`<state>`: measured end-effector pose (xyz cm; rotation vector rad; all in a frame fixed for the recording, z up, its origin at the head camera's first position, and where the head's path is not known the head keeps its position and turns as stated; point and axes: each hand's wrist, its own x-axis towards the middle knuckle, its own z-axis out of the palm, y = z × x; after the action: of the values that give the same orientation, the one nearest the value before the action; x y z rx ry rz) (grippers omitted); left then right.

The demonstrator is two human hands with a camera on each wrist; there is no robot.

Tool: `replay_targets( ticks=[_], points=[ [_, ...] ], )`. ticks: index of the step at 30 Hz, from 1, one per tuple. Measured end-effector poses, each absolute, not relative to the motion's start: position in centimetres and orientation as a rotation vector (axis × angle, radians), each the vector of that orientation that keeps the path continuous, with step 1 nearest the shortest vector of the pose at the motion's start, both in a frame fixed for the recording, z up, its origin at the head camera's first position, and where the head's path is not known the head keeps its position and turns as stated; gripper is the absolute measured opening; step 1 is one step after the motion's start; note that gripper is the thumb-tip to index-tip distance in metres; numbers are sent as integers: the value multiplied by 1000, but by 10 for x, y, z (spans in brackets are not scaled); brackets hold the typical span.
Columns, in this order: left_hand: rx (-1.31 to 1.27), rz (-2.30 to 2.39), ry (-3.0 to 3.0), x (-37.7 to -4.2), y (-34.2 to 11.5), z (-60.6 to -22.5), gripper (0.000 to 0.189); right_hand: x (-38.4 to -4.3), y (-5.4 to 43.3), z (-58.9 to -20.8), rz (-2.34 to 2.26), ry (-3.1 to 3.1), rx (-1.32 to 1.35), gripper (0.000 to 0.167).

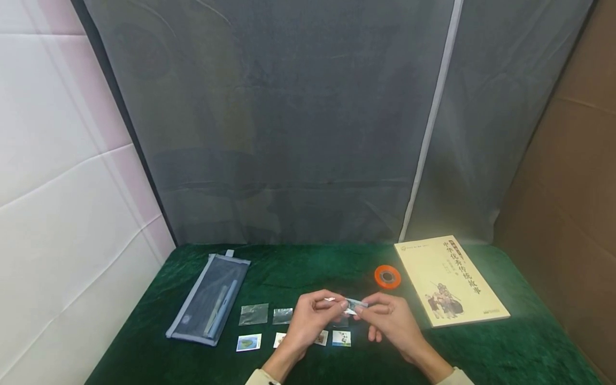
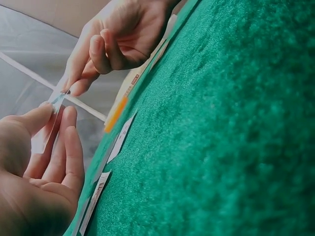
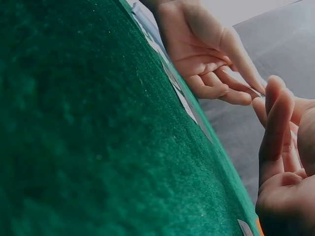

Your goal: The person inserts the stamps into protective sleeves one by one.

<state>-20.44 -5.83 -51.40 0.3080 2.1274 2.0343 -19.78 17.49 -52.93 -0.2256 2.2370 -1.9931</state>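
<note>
Above the front of the green cloth, my left hand (image 1: pixel 310 321) pinches a small clear plastic sleeve (image 2: pixel 45 136) between thumb and fingers. My right hand (image 1: pixel 392 321) pinches the other end, where a small bluish stamp-like picture (image 1: pixel 355 305) shows. How far the picture sits inside the sleeve cannot be told. Below the hands lie several small picture stamps: one with a green island (image 1: pixel 248 343), one with a panda (image 1: pixel 341 338), and others partly covered by my left hand. Flat clear sleeves (image 1: pixel 253 314) (image 1: pixel 282 316) lie in a row behind them.
A grey mesh zip pouch (image 1: pixel 207 299) with pens inside lies at the left. An orange roll of tape (image 1: pixel 387 276) sits behind my right hand, beside a cream book (image 1: pixel 452 283) with Chinese lettering. Grey cloth (image 1: pixel 298 133) hangs behind the table.
</note>
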Motion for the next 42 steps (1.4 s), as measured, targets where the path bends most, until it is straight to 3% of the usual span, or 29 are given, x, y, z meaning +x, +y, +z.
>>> replay_targets(
  ticks=[42],
  points=[
    [375, 2054, 2153, -205, -55, -517, 23, -200, 176, -529, -2029, 2304, -230, 20]
  ],
)
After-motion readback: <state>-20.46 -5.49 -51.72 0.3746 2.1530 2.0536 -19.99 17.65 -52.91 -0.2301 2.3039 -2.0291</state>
